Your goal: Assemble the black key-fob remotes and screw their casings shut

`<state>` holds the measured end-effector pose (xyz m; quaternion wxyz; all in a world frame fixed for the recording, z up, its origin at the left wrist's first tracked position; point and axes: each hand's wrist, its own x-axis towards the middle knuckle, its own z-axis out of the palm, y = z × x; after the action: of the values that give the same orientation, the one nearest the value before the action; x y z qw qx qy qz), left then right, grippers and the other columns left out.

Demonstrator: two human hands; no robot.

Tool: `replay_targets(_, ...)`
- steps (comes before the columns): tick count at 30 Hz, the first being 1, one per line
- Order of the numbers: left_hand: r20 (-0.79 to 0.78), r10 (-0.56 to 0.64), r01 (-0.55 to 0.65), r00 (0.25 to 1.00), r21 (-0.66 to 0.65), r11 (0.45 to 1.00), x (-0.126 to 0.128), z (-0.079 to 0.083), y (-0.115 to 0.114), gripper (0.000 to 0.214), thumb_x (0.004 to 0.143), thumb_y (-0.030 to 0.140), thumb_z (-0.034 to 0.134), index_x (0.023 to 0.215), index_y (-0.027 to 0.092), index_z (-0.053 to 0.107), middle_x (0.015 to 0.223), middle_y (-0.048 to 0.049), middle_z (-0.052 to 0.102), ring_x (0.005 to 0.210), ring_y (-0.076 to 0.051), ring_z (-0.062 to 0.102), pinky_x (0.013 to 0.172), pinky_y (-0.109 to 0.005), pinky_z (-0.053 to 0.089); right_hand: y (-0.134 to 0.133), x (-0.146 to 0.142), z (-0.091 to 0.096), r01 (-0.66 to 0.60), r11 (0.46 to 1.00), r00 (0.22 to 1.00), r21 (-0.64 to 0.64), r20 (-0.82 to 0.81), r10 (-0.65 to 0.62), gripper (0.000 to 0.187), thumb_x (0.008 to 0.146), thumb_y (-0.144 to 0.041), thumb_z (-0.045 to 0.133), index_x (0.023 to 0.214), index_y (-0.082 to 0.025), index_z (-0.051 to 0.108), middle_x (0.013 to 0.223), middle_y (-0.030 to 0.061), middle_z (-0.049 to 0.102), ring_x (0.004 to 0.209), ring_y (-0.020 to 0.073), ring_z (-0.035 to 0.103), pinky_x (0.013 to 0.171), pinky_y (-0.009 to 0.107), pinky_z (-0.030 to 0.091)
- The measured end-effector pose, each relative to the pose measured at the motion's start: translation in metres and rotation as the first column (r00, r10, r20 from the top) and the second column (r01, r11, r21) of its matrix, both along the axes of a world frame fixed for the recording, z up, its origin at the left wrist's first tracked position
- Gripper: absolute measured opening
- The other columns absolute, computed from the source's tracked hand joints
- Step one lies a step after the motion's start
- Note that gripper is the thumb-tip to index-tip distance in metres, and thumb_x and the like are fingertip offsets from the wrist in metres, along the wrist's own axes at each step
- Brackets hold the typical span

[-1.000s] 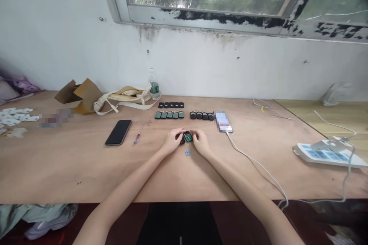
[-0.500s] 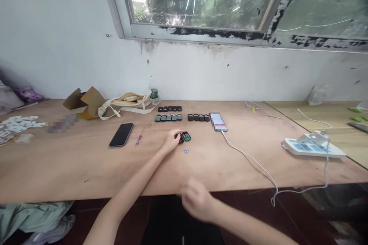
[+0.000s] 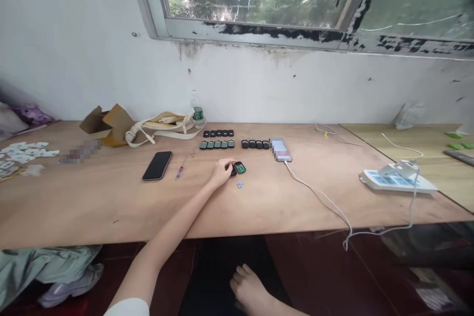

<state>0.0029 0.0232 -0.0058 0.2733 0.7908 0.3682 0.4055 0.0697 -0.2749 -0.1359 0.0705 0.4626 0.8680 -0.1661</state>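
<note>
Black fob casing (image 3: 232, 171) lies under the left hand (image 3: 221, 172), its fingers curled narrowly over it. Touching its right side, a green-boarded fob shell (image 3: 240, 168) lies flat, long axis roughly left-right. The empty right hand (image 3: 250, 287), fingers loose, hangs past the near edge of the plywood table (image 3: 111, 197). Tiny blue pieces (image 3: 240, 184) sit just nearer.
</note>
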Motion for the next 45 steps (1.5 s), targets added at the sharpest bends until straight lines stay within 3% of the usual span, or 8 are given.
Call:
replay_targets(8, -0.008, 0.007, -0.007, 1.0, -0.035, 0.999, 0.001, -0.001, 0.0, 0.03, 0.079, 0.008, 0.049, 0.098, 0.016, 0.07, 0.107, -0.0071, 0.069, 0.104, -0.02, 0.061, 0.098, -0.036, 0.045, 0.001, 0.007, 0.084, 0.155, 0.981, 0.934, -0.113, -0.307, -0.183, 0.012, 0.08, -0.009, 0.06, 0.09, -0.014, 0.064, 0.094, 0.0095, 0.066, 0.087, 0.0213, 0.064, 0.08, 0.035, 0.052)
replay_targets(14, 0.002, 0.005, -0.005, 1.0, -0.046, 0.999, 0.002, -0.003, 0.001, 0.029, 0.081, 0.008, 0.048, 0.099, 0.015, 0.069, 0.106, -0.0075, 0.07, 0.102, -0.02, 0.062, 0.097, -0.034, 0.045, 0.073, 0.043, 0.167, 0.236, 0.949, 0.374, -0.21, -0.882, -0.288, 0.013, 0.084, -0.03, 0.06, 0.094, -0.021, 0.063, 0.1, 0.0055, 0.065, 0.093, 0.0176, 0.064, 0.081, 0.032, 0.055)
replay_targets(18, -0.009, 0.0, 0.0, 1.0, -0.039, 0.999, 0.001, -0.001, 0.001, 0.027, 0.082, 0.011, 0.049, 0.102, 0.015, 0.068, 0.107, -0.0087, 0.069, 0.103, -0.02, 0.061, 0.096, -0.034, 0.046, 0.173, 0.071, 0.174, 0.482, 0.854, 0.164, -0.196, -0.937, -0.307, 0.03, 0.077, -0.035, 0.066, 0.102, -0.019, 0.062, 0.097, 0.0065, 0.068, 0.086, 0.0195, 0.067, 0.081, 0.037, 0.056)
replay_targets(21, -0.028, 0.018, -0.018, 0.999, -0.01, 1.0, -0.006, 0.003, -0.002, 0.027, 0.083, 0.023, 0.057, 0.108, 0.016, 0.065, 0.107, -0.0098, 0.067, 0.103, -0.023, 0.06, 0.096, -0.037, 0.045, 0.231, 0.089, 0.161, 0.676, 0.73, 0.171, -0.098, -0.943, -0.285, 0.032, 0.075, -0.038, 0.065, 0.098, -0.016, 0.064, 0.099, 0.0103, 0.069, 0.087, 0.0217, 0.067, 0.081, 0.039, 0.055)
replay_targets(24, -0.091, 0.014, -0.012, 0.996, 0.028, 1.0, -0.015, 0.007, -0.005, 0.052, 0.07, 0.04, 0.074, 0.115, 0.017, 0.061, 0.114, -0.0112, 0.062, 0.11, -0.029, 0.054, 0.098, -0.042, 0.042, 0.254, 0.102, 0.147, 0.72, 0.692, 0.179, -0.041, -0.953, -0.243, 0.03, 0.078, -0.038, 0.061, 0.096, -0.014, 0.065, 0.107, 0.0137, 0.066, 0.096, 0.0234, 0.064, 0.086, 0.041, 0.052)
replay_targets(27, -0.166, -0.065, 0.067, 0.984, 0.009, 0.998, -0.022, 0.009, -0.006, 0.073, 0.06, 0.046, 0.08, 0.123, 0.019, 0.056, 0.119, -0.0109, 0.057, 0.114, -0.03, 0.05, 0.099, -0.043, 0.041, 0.255, 0.11, 0.137, 0.73, 0.683, 0.196, -0.021, -0.951, -0.239, 0.03, 0.082, -0.035, 0.056, 0.101, -0.014, 0.065, 0.107, 0.0136, 0.067, 0.096, 0.0226, 0.065, 0.086, 0.04, 0.052)
replay_targets(40, -0.16, -0.072, 0.064, 0.984, -0.056, 0.996, -0.019, 0.015, -0.004, 0.066, 0.061, 0.044, 0.08, 0.119, 0.02, 0.058, 0.116, -0.0089, 0.06, 0.111, -0.029, 0.05, 0.098, -0.043, 0.04, 0.259, 0.121, 0.132, 0.744, 0.661, 0.395, 0.096, -0.861, -0.32, 0.02, 0.082, -0.021, 0.053, 0.084, -0.02, 0.072, 0.086, 0.0081, 0.073, 0.087, 0.0253, 0.062, 0.081, 0.041, 0.05)
replay_targets(45, -0.155, -0.068, 0.063, 0.986, -0.036, 0.997, -0.019, 0.017, -0.005, 0.063, 0.063, 0.04, 0.08, 0.118, 0.02, 0.058, 0.116, -0.0086, 0.06, 0.11, -0.028, 0.049, 0.097, -0.043, 0.04, 0.254, 0.115, 0.137, 0.682, 0.679, 0.494, 0.273, -0.856, -0.152, 0.018, 0.087, -0.023, 0.051, 0.094, -0.022, 0.068, 0.1, 0.0081, 0.069, 0.099, 0.0243, 0.057, 0.086, 0.04, 0.047)
